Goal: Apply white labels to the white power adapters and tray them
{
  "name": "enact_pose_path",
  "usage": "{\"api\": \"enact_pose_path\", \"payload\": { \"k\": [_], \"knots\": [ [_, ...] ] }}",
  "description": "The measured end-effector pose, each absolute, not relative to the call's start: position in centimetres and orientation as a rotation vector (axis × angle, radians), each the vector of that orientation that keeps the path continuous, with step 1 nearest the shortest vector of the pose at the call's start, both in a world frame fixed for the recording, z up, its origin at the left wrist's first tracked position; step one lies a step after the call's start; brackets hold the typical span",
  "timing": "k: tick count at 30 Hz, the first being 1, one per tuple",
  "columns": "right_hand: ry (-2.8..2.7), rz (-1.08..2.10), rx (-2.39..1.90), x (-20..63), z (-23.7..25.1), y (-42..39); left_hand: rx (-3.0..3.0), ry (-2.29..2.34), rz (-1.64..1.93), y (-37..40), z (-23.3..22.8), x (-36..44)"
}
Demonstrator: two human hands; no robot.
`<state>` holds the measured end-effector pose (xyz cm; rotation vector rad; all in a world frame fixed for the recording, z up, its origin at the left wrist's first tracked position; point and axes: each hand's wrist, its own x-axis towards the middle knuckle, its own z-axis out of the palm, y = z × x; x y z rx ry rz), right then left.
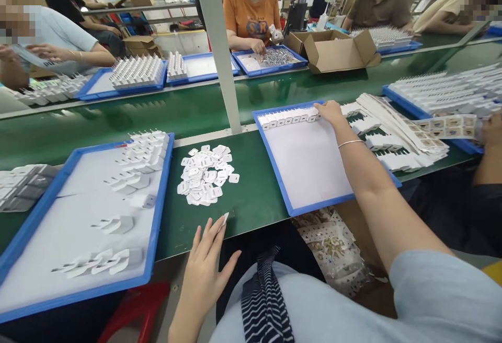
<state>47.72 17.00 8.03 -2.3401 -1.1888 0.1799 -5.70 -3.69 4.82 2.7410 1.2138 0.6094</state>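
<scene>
My left hand (206, 264) rests open at the near edge of the green bench, fingers spread, just below a heap of small white square parts (206, 174). My right hand (332, 113) reaches across to the far edge of a blue tray (314, 204) and touches the right end of a row of white plug pieces (290, 118) lined up there. Whether its fingers pinch a piece is hidden. The tray's white floor is otherwise bare.
A larger blue tray (159, 202) at my left holds scattered white plug housings (143, 157). Stacked white strips (392, 134) lie right of the middle tray. Across a green conveyor (157, 110), other people work at blue trays and an open cardboard box (337, 50). A grey post (219, 50) rises mid-bench.
</scene>
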Motion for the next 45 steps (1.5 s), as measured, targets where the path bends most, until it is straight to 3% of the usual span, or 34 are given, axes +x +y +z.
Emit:
{"api": "enact_pose_path", "payload": {
  "k": [5, 11, 15, 20, 24, 27, 35, 38, 45],
  "knots": [
    [-1.151, 0.31, -2.405, 47.5, 6.9, 17.1, 2.928, 1.144, 0.534, -2.0, 2.6, -5.1],
    [-1.087, 0.266, -2.414, 45.7, 6.5, 16.3, 2.8, 1.132, 0.42, -0.4, 3.4, -4.6],
    [-1.019, 0.242, -2.42, 44.5, 8.8, 14.5, 2.688, 1.193, 0.408, -0.6, 4.2, -4.3],
    [-1.234, 0.224, -2.24, 37.1, 13.0, 8.5, 2.708, 1.201, 0.694, -0.9, 5.8, -1.5],
    [-1.706, 0.637, -1.79, 27.1, 14.2, 2.6, 2.853, 1.102, 0.99, 0.2, 7.5, 1.7],
    [-1.824, 0.844, -1.618, 21.6, 14.0, -0.4, 2.898, 1.013, 1.017, 1.6, 7.6, 2.7],
    [-1.721, 1.209, -1.39, 19.9, 14.8, -2.2, 2.337, 0.781, 1.196, 1.1, 6.3, 0.5],
    [-1.578, 1.337, -1.293, 20.9, 14.0, -1.0, 2.105, 0.75, 1.202, 0.6, 6.4, -0.1],
    [-1.407, 1.136, -1.451, 20.2, 8.2, 0.9, 1.753, 0.802, 1.071, -0.6, 4.0, -2.0]
  ]
}}
